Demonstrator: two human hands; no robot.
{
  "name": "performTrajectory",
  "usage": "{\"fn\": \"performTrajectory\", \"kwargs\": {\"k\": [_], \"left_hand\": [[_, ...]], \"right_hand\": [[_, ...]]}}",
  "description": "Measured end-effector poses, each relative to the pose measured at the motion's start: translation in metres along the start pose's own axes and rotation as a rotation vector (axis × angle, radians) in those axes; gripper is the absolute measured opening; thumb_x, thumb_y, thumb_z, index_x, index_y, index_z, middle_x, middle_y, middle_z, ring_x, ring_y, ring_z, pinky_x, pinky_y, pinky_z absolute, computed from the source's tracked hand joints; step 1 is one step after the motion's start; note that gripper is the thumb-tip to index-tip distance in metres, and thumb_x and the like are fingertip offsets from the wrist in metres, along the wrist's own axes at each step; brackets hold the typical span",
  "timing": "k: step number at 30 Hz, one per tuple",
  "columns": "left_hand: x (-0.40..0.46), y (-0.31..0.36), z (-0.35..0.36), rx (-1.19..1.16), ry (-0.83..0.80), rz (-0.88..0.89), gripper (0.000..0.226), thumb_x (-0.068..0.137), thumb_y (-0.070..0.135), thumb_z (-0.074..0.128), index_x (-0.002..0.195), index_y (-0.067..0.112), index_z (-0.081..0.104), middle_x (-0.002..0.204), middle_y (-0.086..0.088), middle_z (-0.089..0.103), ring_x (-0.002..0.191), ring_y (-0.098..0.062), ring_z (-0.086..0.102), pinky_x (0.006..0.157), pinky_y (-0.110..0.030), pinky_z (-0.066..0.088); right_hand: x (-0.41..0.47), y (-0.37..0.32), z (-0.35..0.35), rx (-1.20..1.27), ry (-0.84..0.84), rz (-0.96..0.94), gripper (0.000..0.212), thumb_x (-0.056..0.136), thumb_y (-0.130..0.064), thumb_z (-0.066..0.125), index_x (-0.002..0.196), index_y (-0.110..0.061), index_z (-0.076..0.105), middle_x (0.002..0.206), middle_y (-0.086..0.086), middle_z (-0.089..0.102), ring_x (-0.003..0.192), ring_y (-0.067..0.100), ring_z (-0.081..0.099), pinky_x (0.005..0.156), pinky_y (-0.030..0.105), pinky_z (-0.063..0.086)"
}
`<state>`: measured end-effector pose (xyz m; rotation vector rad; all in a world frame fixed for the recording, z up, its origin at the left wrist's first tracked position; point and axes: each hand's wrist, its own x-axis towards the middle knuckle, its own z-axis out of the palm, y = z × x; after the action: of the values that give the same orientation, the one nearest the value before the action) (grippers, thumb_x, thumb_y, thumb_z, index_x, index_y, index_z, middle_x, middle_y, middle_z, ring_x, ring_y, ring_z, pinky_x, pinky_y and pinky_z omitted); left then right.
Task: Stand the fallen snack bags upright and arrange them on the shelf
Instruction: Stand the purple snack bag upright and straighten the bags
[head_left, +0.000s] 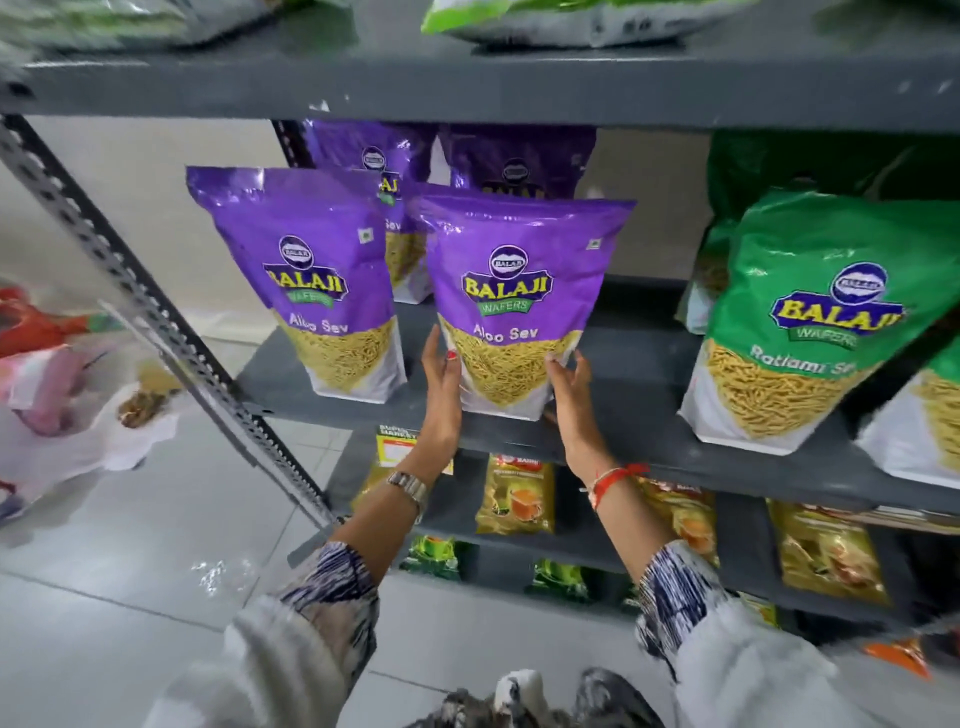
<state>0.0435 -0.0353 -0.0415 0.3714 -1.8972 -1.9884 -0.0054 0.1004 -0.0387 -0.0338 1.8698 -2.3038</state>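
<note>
A grey metal shelving rack (649, 358) with a perforated slanted upright fills the view, showing four boards: a top one, the middle one at hand height, and two lower ones. On the middle board stand four purple foil Aloo Sev snack bags: two in the near row and two behind them against the far wall. The near-left purple bag (306, 280) stands upright close to the board's left edge. The near-right purple bag (519, 306) stands upright at the board's front lip, just beside its neighbour, with a strip of bare board between them. To its right lies a wider stretch of open board, then a green foil Ratlami Sev bag (800, 322), upright and tilted slightly; parts of at least two more green bags show behind it and at the far right edge. The clear lower panels of the bags show yellow sev strands inside.

The left hand (441, 389), a metal watch on its wrist, presses flat against the near-right purple bag's lower left side. The right hand (569, 387), a red thread on its wrist, has its fingers spread and curled on the lower right corner. The bag is held between both palms.

Small yellow and green packets (514, 493) sit on the two lower boards.
</note>
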Motion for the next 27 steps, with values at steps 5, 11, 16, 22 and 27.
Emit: {"fn": "performTrajectory", "kwargs": {"k": [5,11,16,22,27], "left_hand": [[0.000,-0.001,-0.007,-0.017,0.004,0.028,0.061,0.083,0.054,0.042,0.138,0.039,0.022,0.152,-0.005,0.030,0.137,-0.022,0.037,0.111,-0.054,0.034],[0.009,-0.001,-0.016,0.010,-0.022,0.011,0.053,0.084,0.055,0.042,0.134,0.044,0.027,0.152,-0.003,0.031,0.136,-0.022,0.038,0.110,-0.054,0.035],[-0.002,0.002,-0.019,0.090,0.154,0.049,0.043,0.098,0.026,0.033,0.140,0.016,0.030,0.135,0.004,0.037,0.123,-0.007,0.037,0.101,-0.015,0.035],[0.003,0.002,-0.082,0.045,0.722,0.162,0.037,0.091,0.017,0.041,0.125,0.002,0.043,0.120,-0.010,0.043,0.110,-0.020,0.044,0.096,-0.028,0.038],[0.036,0.000,-0.139,0.007,0.662,0.057,0.053,0.096,0.032,0.032,0.146,0.018,0.019,0.156,-0.008,0.018,0.141,-0.021,0.025,0.117,-0.037,0.021]], "right_hand": [[0.000,0.008,0.007,-0.033,-0.042,-0.056,0.035,0.082,-0.036,0.061,0.114,-0.034,0.047,0.126,0.006,0.060,0.112,0.018,0.061,0.092,0.034,0.053],[-0.002,0.011,0.013,-0.021,-0.024,-0.055,0.037,0.081,-0.036,0.058,0.115,-0.031,0.044,0.115,0.001,0.062,0.099,0.004,0.063,0.078,0.020,0.056],[-0.014,0.017,0.019,-0.116,0.205,-0.088,0.065,0.079,-0.048,0.063,0.132,-0.022,0.037,0.135,0.005,0.046,0.123,0.020,0.051,0.098,0.037,0.050],[-0.040,0.018,0.040,-0.119,0.317,-0.297,0.045,0.083,-0.038,0.060,0.122,-0.017,0.048,0.115,-0.010,0.046,0.112,0.013,0.052,0.088,0.023,0.049],[-0.062,0.029,0.092,-0.273,-0.064,-0.320,0.037,0.082,-0.035,0.055,0.117,-0.024,0.050,0.119,0.002,0.055,0.112,0.013,0.052,0.097,0.038,0.047]]}}
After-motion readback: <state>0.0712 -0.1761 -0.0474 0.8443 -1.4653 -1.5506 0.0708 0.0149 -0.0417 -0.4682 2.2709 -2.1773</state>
